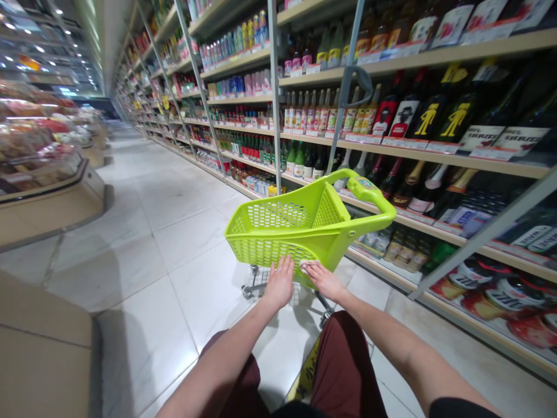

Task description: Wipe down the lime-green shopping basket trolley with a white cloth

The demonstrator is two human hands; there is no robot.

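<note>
Fingers [286, 266] slightly apart, left hand [279, 283] is at lime-green shopping cart [278, 235]; my right hand [324, 280], fingers together, holds pale wipe [303, 265]; bottle label [484, 137] reads "SHRI…".

The shopping cart [278, 235] looks like smooth, bright plastic with a soft sheen; its wheeled base [254, 289] looks like grey metal, the floor tiles [183, 255] glossy and stone-like, the bottles [429, 116] shiny glass, the trousers [346, 366] matt cloth
</note>
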